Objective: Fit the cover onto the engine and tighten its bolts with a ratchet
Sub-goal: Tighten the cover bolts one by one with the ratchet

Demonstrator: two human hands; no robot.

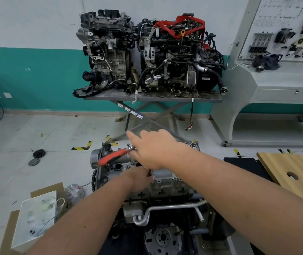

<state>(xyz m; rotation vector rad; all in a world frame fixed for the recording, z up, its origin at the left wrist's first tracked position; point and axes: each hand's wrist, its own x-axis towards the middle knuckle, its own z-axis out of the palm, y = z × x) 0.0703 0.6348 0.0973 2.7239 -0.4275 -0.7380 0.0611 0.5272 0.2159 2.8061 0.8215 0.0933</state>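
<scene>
Your right hand (153, 148) reaches across the engine (147, 181), index finger straight and pointing away from you, the other fingers curled down at the head end of the ratchet (116, 155). The ratchet's red-and-black handle angles out to your left over the top of the engine; its metal head sits at a bolt on the far edge. Whether those fingers grip the head or only rest on it, I cannot tell.

Your left hand (137, 179) lies lower, on the near side of the cover (162, 174), fingers curled around something small and metallic at the fingertips; what it is I cannot tell. The cover sits on top of the engine, grey metal, with bolts (174, 179) visible along its near edge.

Engine stands on the floor directly in front of you. A cardboard box (36, 216) with a bag lies to your left, a wooden board (294, 173) to your right. Two more engines sit on a stand (152, 97) against the far wall.
</scene>
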